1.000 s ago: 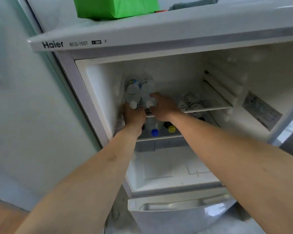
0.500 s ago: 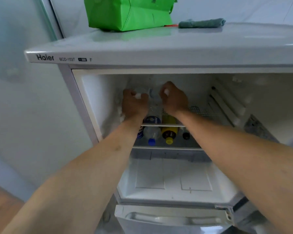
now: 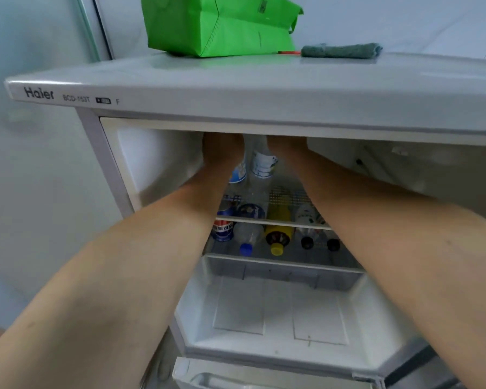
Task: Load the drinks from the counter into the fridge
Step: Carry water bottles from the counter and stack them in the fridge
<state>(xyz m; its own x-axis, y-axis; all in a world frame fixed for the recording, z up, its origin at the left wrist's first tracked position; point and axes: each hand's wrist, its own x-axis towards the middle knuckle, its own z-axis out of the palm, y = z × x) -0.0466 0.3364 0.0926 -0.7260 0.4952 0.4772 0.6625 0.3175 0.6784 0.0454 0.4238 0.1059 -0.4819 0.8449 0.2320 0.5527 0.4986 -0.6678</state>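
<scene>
White walls stand behind an open fridge (image 3: 264, 88). On top of the fridge sit a green bag (image 3: 219, 23) and a grey cloth (image 3: 341, 50), close to each other. Both arms reach deep into the top part of the fridge. The left hand (image 3: 222, 148) and the right hand (image 3: 285, 146) are partly hidden under the top edge, so you cannot tell if the fingers are gripping or loose. Two clear bottles (image 3: 261, 164) stand between the hands, side by side on the wire shelf (image 3: 286, 196). The left hand is touching the left one, and the right hand is right next to the other. Under the wire shelf, more drinks lie on their sides with caps facing out: a blue can (image 3: 222, 230), a bottle with a blue cap (image 3: 246, 248), a bottle with a yellow cap (image 3: 277, 248), and two with black caps (image 3: 307, 242). Below them is a clear drawer (image 3: 281, 304).
</scene>
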